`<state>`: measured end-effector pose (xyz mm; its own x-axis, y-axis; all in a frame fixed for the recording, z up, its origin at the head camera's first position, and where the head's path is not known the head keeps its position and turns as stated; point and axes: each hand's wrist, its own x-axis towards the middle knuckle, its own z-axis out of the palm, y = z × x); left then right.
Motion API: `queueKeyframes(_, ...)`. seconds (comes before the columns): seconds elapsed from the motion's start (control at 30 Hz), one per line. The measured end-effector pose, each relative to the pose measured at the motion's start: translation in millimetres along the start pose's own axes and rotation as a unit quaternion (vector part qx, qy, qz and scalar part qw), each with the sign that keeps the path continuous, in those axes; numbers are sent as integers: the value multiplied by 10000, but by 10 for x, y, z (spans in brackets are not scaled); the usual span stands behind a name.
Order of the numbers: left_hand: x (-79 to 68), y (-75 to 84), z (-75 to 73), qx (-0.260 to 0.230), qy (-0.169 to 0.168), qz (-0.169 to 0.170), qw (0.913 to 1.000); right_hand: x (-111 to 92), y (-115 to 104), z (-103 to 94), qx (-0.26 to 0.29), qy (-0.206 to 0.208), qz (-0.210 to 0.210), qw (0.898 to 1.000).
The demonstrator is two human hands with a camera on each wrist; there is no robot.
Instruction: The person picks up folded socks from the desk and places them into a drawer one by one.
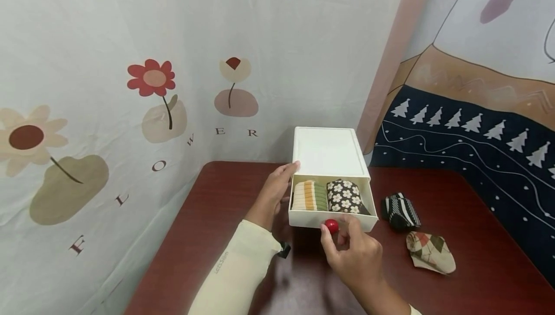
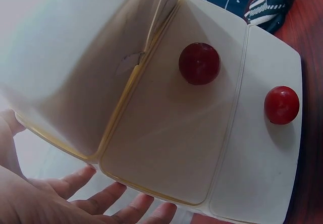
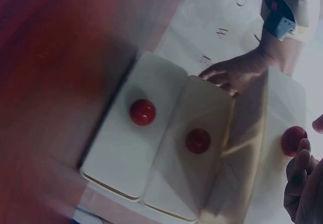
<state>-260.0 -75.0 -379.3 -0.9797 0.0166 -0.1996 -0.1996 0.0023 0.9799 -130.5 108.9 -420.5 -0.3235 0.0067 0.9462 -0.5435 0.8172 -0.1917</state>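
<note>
A small white drawer box [image 1: 327,149] stands on the table, its top drawer [image 1: 310,218] pulled out. Inside lie a striped rolled sock [image 1: 309,196] and a black-and-white flowered rolled sock [image 1: 344,195], side by side with a divider between them. My left hand [image 1: 277,185] steadies the box's left side, thumb at the top edge, fingers spread along the side in the left wrist view. At the drawer's round red knob [image 1: 331,226], my right hand [image 1: 360,250] has thumb and fingers on either side; in the right wrist view one fingertip meets it and another digit is apart.
Two lower drawers, each with a red knob, are shut; the middle knob [image 2: 200,63] and bottom knob [image 2: 281,105] show. Right of the box lie a black-and-white striped sock [image 1: 401,210] and a beige argyle sock [image 1: 430,252] on the dark red table [image 1: 208,228]. Printed cloth [image 1: 277,40] hangs behind.
</note>
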Motion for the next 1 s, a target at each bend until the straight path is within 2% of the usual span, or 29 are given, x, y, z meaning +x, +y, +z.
queueKeyframes(0.13, 8, -1, 6, -49, -13, 19, 10000, -98, 11, 33, -63, -143, 148, 9998)
queueKeyframes(0.37, -1, 5, 9, 18, 7, -25, 10000, -207, -3, 28, 33, -577, 655, 9962)
queueKeyframes(0.57, 0, 11, 5, 25, 2, -12, 10000, -243, 26, 61, 36, -594, 729, 9956)
queueKeyframes(0.77, 9, -12, 8, 27, 8, -2, 10000, -244, 58, 109, 28, -424, 677, 9968)
queueKeyframes(1.0, 7, -7, 4, -31, -24, -89, 10000, -141, 53, 131, -44, -730, 963, 9927)
